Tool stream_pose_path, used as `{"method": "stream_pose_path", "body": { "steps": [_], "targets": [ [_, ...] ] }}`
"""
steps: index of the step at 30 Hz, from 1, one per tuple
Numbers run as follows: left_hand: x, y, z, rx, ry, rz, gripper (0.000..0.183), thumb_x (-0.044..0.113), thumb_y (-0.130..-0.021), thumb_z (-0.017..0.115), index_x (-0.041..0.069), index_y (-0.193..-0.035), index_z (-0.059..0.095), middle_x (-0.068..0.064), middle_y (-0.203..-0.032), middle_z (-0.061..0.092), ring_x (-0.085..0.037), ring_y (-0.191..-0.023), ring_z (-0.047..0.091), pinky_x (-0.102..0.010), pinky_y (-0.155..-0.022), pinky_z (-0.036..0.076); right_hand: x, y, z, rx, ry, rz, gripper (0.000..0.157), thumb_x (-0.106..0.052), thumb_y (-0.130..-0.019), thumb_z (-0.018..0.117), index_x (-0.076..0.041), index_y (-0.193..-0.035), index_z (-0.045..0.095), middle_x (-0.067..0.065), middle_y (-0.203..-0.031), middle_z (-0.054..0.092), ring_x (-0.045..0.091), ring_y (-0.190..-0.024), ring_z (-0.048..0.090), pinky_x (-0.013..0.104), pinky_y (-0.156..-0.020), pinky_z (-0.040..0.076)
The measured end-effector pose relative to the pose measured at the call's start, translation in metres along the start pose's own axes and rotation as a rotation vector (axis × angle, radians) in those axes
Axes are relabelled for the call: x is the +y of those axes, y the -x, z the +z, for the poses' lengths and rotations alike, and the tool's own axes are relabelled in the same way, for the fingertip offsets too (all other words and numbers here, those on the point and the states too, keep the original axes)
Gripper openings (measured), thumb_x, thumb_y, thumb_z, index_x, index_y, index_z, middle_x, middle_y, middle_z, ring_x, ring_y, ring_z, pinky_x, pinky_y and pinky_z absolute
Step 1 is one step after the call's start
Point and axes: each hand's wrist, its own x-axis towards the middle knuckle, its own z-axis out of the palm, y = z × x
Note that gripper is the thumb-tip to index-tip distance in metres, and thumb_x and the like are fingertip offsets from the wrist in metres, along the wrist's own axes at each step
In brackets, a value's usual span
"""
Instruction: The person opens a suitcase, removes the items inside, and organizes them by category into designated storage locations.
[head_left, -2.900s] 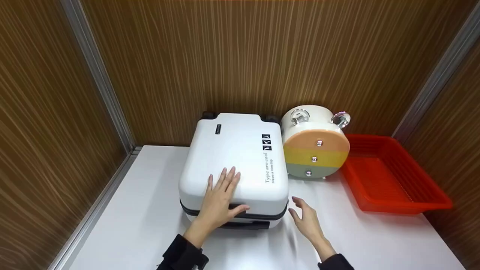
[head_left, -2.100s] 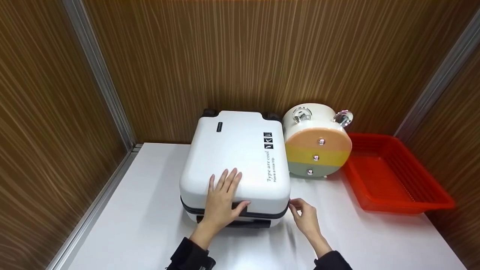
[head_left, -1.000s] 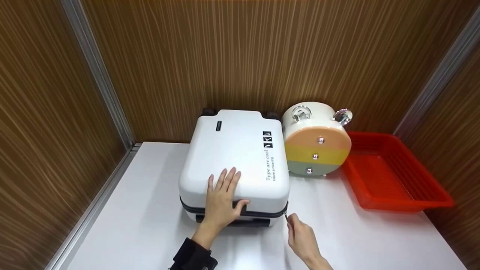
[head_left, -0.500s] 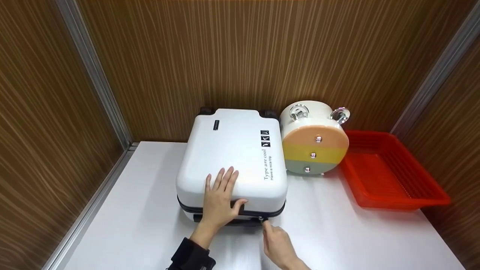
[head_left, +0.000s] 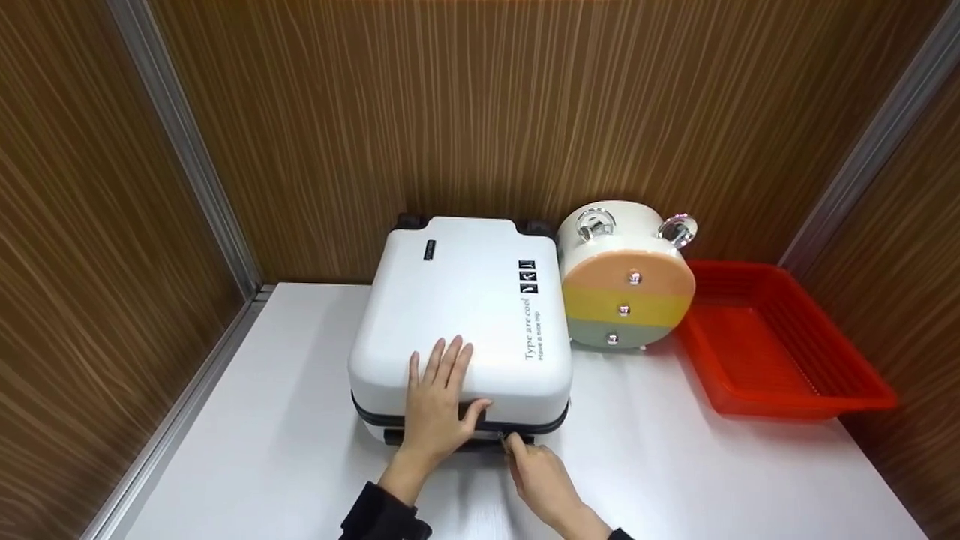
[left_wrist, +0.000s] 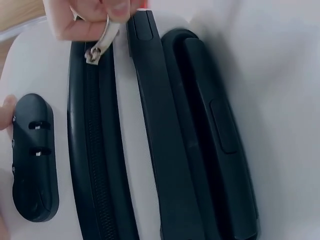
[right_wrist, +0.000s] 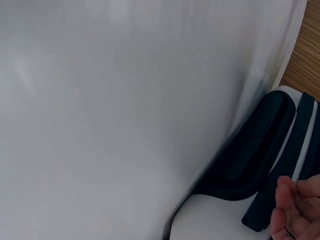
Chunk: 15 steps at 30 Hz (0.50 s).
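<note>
— Wood-grain walls (head_left: pixel 480 105) round the worktop (head_left: pixel 277 457). The hands?
— The left hand (head_left: pixel 435 420) lies spread on a suitcase (head_left: pixel 465 307) by the back edge; the right hand (head_left: pixel 544 476) pinches its zip pull (left_wrist: pixel 102 44).
— How far along?
— Partway, I'd judge: suitcase closed, zip teeth (left_wrist: pixel 103 212) left of the pull looking meshed; past it, I can't tell.
— Farther out?
— A striped drawer box (head_left: pixel 596 304), then a red tray (head_left: pixel 825 406) by the back right corner.

suitcase (head_left: pixel 472 315): white | zip (left_wrist: pixel 98 160): black | tray (head_left: pixel 757 349): red | wall (head_left: pixel 480 112): brown-streaked
</note>
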Motion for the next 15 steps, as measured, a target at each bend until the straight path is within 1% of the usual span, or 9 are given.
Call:
{"method": "stream_pose_path", "body": {
  "steps": [4,5,6,8,9,11,12,13,15],
  "targets": [
    [0.011,0.009,0.0,0.074,0.079,-0.055,0.065,0.031,-0.076,0.066,0.004,-0.13,0.042,-0.012,-0.136,0.036,-0.03,-0.128,0.026,-0.05,-0.102,0.01,-0.001,-0.007,-0.019,-0.055,-0.025,0.045,0.021,-0.024,-0.078,0.066,-0.007,-0.086,0.057,0.001,-0.07,0.063,0.011,-0.058,0.059,0.026,-0.053,0.045],
    [0.015,0.013,0.0,0.101,0.109,-0.07,0.062,0.026,-0.075,0.066,0.003,-0.128,0.044,-0.013,-0.135,0.037,-0.031,-0.127,0.027,-0.051,-0.102,0.01,-0.002,-0.009,-0.025,-0.062,-0.043,0.062,0.021,-0.025,-0.078,0.066,-0.007,-0.085,0.059,0.0,-0.069,0.063,0.01,-0.057,0.058,0.025,-0.052,0.046],
    [0.019,0.017,-0.001,0.134,0.137,-0.08,0.057,0.023,-0.075,0.065,0.002,-0.125,0.046,-0.014,-0.133,0.039,-0.031,-0.126,0.029,-0.052,-0.101,0.012,-0.004,-0.012,-0.032,-0.043,-0.06,0.066,0.019,-0.024,-0.078,0.066,-0.007,-0.083,0.06,0.0,-0.069,0.063,0.009,-0.057,0.057,0.024,-0.052,0.046],
    [0.029,0.025,-0.003,0.198,0.184,-0.095,0.048,0.017,-0.074,0.062,0.001,-0.119,0.051,-0.014,-0.129,0.044,-0.029,-0.121,0.035,-0.054,-0.098,0.018,-0.006,-0.017,-0.046,0.052,-0.097,0.049,0.012,-0.02,-0.078,0.067,-0.009,-0.08,0.061,-0.004,-0.066,0.062,0.004,-0.054,0.054,0.02,-0.05,0.044],
    [0.034,0.03,-0.003,0.227,0.2,-0.1,0.044,0.016,-0.074,0.061,0.001,-0.115,0.054,-0.014,-0.126,0.046,-0.028,-0.118,0.039,-0.054,-0.096,0.021,-0.007,-0.02,-0.053,0.112,-0.121,0.033,0.008,-0.016,-0.078,0.067,-0.01,-0.078,0.062,-0.006,-0.065,0.06,0.002,-0.054,0.052,0.018,-0.05,0.043],
    [0.043,0.04,-0.001,0.272,0.212,-0.107,0.036,0.017,-0.074,0.059,0.001,-0.107,0.057,-0.013,-0.118,0.051,-0.025,-0.11,0.045,-0.052,-0.091,0.028,-0.006,-0.027,-0.065,0.253,-0.145,-0.014,0.004,-0.011,-0.077,0.067,-0.011,-0.076,0.062,-0.008,-0.064,0.059,-0.001,-0.053,0.049,0.015,-0.05,0.041],
    [0.047,0.044,0.0,0.284,0.208,-0.111,0.034,0.018,-0.074,0.059,0.001,-0.104,0.058,-0.012,-0.113,0.053,-0.024,-0.105,0.048,-0.049,-0.088,0.032,-0.005,-0.031,-0.07,0.329,-0.136,-0.044,0.006,-0.008,-0.076,0.067,-0.011,-0.076,0.062,-0.008,-0.066,0.059,0.0,-0.055,0.05,0.015,-0.051,0.042],
    [0.051,0.048,0.002,0.284,0.205,-0.12,0.032,0.019,-0.074,0.059,0.001,-0.101,0.059,-0.011,-0.109,0.054,-0.022,-0.101,0.049,-0.046,-0.086,0.035,-0.003,-0.035,-0.074,0.386,-0.124,-0.063,0.007,-0.007,-0.074,0.068,-0.01,-0.078,0.063,-0.007,-0.068,0.06,0.002,-0.057,0.052,0.016,-0.053,0.043],
    [0.056,0.056,0.007,0.259,0.193,-0.146,0.031,0.021,-0.074,0.062,0.002,-0.098,0.059,-0.008,-0.102,0.055,-0.02,-0.093,0.051,-0.04,-0.079,0.039,-0.001,-0.044,-0.081,0.443,-0.111,-0.076,0.012,-0.007,-0.074,0.069,-0.008,-0.084,0.063,-0.003,-0.077,0.062,0.006,-0.067,0.056,0.021,-0.06,0.046]
  ]
}}
